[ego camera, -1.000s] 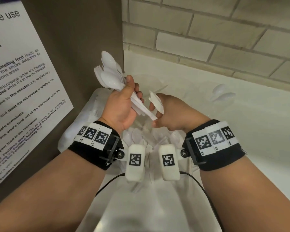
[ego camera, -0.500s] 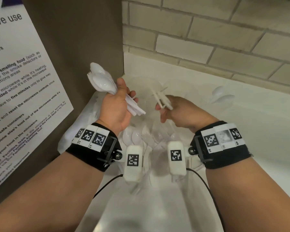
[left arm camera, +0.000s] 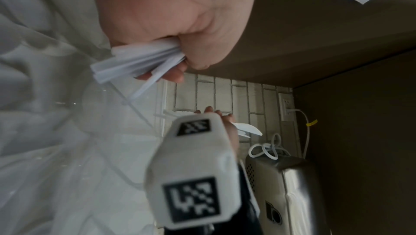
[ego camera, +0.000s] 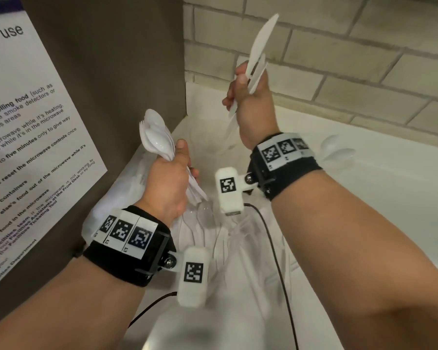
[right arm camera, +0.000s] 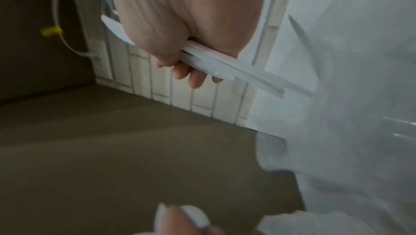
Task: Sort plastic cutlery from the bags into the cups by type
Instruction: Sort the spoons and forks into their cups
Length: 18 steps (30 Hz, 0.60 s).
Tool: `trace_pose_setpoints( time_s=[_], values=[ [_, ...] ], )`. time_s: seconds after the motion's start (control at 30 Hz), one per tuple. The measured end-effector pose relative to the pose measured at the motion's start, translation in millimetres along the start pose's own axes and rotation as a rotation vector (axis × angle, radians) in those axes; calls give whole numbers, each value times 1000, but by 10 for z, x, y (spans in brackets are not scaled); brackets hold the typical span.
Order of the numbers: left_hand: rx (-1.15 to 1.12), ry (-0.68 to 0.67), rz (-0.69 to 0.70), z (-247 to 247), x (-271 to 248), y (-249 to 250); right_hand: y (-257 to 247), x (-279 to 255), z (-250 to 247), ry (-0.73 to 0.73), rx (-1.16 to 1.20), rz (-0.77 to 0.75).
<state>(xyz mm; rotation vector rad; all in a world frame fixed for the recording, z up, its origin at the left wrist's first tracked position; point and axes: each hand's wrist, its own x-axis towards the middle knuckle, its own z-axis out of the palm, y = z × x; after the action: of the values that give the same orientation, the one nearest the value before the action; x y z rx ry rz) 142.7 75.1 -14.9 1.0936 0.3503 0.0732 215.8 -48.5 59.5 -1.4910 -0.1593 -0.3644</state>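
Observation:
My left hand grips a bundle of white plastic spoons by the handles, bowls up, over the bag. The handle ends fan out below the fist in the left wrist view. My right hand is raised toward the brick wall and grips a few white knives, blades pointing up; their handles stick out under the fingers. A clear bag of loose white cutlery lies on the counter beneath both hands. A clear cup holding spoons stands at the back right; a second clear cup is faint behind my left hand.
A brown cabinet side with a microwave notice closes off the left. The brick wall runs along the back of the white counter. A steel appliance and a wall outlet show in the left wrist view.
My right hand has lifted from the bag up toward the wall, carrying the knives. My left hand keeps its spoon bundle and has dropped slightly.

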Motion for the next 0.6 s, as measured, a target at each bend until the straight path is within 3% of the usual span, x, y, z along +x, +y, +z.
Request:
trace_pose_setpoints(
  time_s=[0.1,0.3,0.47,0.6],
  values=[
    [-14,14,-2,-30,11,16,172,15,110,-12,5,56],
    [-42,-1,-15,-61,30,18,296,40,129,-40,-39,328],
    [-40,-14,-46,-51,14,0,215,44,138,-14,-65,373],
    [-40,-27,-65,-35,-2,-2,120,71,47,-58,-79,303]
  ],
)
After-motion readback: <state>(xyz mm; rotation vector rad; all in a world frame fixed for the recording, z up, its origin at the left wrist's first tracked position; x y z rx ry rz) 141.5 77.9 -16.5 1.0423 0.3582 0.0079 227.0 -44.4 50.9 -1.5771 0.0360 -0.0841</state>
